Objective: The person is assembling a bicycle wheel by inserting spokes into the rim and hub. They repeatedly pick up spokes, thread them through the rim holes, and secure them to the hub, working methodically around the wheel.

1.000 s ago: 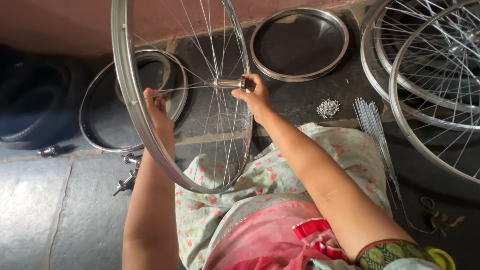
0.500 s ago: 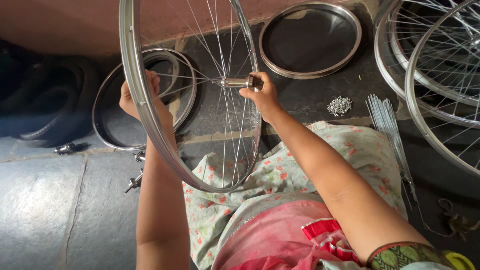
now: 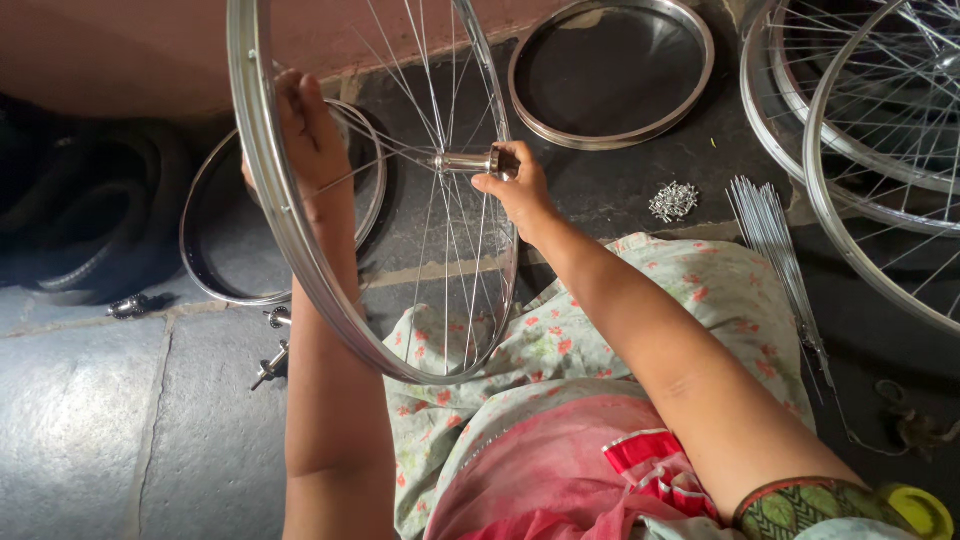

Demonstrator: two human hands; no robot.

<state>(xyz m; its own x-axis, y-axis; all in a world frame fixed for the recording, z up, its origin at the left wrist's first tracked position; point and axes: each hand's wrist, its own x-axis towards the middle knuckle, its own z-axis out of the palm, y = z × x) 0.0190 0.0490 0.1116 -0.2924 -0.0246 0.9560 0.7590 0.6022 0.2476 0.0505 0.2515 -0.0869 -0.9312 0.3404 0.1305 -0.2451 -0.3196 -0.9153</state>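
Note:
A spoked bicycle wheel with a shiny steel rim [image 3: 290,240] stands upright over my lap. My left hand [image 3: 305,135] reaches through from the far side and grips the spokes near the rim. My right hand [image 3: 515,190] pinches the metal hub [image 3: 465,162] at the wheel's centre. Thin spokes fan from the hub to the rim. My floral garment [image 3: 560,340] lies under the wheel's lower edge.
Bare rims lie on the dark floor: one [image 3: 610,70] ahead, another [image 3: 215,245] at left beside black tyres [image 3: 90,220]. Spoked wheels [image 3: 860,120] lean at right. A pile of nipples [image 3: 673,200], a bundle of loose spokes [image 3: 775,250] and spare hubs [image 3: 272,360] lie nearby.
The wheel has shifted right and turned slightly in my hands. My left hand has slid up along the rim, away from me. My right hand stays on the hub.

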